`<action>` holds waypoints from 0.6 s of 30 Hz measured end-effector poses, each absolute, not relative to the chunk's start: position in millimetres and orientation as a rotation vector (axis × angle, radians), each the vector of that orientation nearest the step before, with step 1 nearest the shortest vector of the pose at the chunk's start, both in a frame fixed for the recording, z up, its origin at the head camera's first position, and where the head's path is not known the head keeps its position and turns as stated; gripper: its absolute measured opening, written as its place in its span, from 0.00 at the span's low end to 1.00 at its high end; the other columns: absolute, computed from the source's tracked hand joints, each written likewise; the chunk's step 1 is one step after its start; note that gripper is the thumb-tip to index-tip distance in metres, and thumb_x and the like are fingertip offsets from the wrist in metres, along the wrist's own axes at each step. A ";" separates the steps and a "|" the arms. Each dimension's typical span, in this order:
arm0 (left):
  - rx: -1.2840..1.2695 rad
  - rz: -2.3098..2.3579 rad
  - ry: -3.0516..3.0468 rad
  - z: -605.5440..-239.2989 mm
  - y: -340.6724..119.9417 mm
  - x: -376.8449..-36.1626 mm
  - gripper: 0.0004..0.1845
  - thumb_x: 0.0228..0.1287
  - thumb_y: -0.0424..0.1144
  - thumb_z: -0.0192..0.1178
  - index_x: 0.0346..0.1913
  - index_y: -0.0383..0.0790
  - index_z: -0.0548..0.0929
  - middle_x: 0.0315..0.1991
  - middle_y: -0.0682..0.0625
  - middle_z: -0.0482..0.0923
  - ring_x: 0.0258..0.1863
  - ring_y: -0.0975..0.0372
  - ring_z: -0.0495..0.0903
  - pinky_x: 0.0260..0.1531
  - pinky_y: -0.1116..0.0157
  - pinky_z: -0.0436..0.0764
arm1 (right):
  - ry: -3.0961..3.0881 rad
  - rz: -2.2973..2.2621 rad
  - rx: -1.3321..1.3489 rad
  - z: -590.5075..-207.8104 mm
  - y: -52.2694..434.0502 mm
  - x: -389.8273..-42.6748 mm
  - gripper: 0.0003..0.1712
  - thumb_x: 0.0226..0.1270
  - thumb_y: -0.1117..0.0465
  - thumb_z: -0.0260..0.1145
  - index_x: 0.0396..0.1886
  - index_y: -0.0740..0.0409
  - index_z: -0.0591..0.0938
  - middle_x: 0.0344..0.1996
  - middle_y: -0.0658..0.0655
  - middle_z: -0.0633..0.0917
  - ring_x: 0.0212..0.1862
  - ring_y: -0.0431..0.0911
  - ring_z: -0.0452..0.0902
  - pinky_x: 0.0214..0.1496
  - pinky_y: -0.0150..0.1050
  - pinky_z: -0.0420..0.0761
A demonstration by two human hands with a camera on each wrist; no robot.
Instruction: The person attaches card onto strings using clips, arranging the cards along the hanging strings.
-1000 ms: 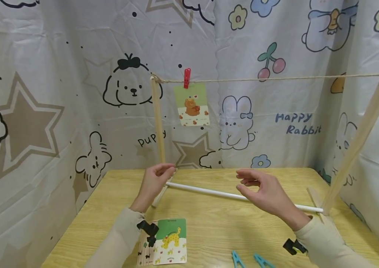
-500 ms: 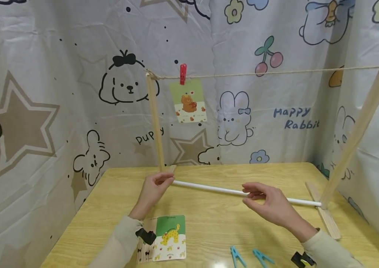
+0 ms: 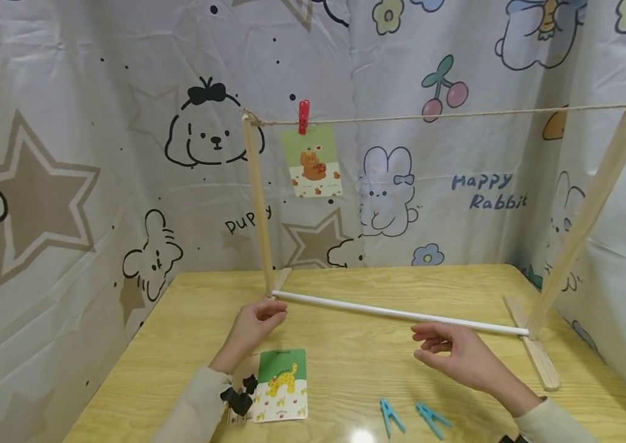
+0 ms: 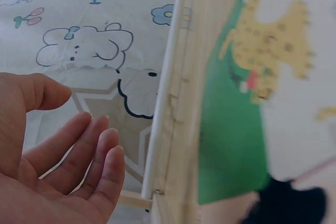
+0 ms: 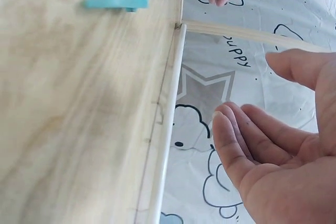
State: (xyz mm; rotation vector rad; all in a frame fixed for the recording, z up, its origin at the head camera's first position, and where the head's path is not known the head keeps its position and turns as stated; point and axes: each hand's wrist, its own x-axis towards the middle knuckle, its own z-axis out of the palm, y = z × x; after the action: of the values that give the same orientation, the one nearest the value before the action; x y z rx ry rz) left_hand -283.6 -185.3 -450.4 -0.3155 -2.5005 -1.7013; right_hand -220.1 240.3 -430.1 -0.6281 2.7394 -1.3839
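Note:
My left hand [image 3: 257, 323] hovers over the table left of centre, fingers relaxed and holding nothing. Just beyond its fingertips runs a white rod [image 3: 346, 304] between the feet of a wooden frame. My right hand [image 3: 454, 354], also with nothing in its loosely bent fingers, is just in front of the rod's right half. Below the left hand lies a card with a yellow leopard [image 3: 282, 386], overlapping a striped card partly hidden by the wrist. Two blue clothespins [image 3: 390, 418] lie between the hands near the front. A bear card [image 3: 313, 163] hangs from the string by a red clothespin [image 3: 304, 117].
The frame's left post [image 3: 257, 203] and right post [image 3: 590, 221] stand on flat wooden feet, with a twine string [image 3: 401, 117] tied between their tops. A printed curtain [image 3: 58, 307] surrounds the wooden table [image 3: 346, 375].
Both hands have come down and nearer, from level with the rod to in front of it. The right hand has also shifted right. The cards and clothespins stay put.

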 end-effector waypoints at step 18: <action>-0.347 -1.685 -2.654 -475.1 -198.2 -274.4 0.15 0.73 0.37 0.65 0.56 0.32 0.86 0.52 0.39 0.86 0.47 0.57 0.85 0.46 0.65 0.84 | 2.451 -1.378 -0.718 -458.8 255.9 -219.2 0.25 0.72 0.58 0.71 0.62 0.67 0.80 0.51 0.62 0.87 0.46 0.39 0.83 0.46 0.35 0.85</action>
State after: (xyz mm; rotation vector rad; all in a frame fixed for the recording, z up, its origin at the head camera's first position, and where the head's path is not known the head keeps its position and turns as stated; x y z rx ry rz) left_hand -274.4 -198.2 -475.1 -0.3466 -2.6545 -1.6850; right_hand -219.2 255.9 -458.9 -0.7179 2.4512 -1.3785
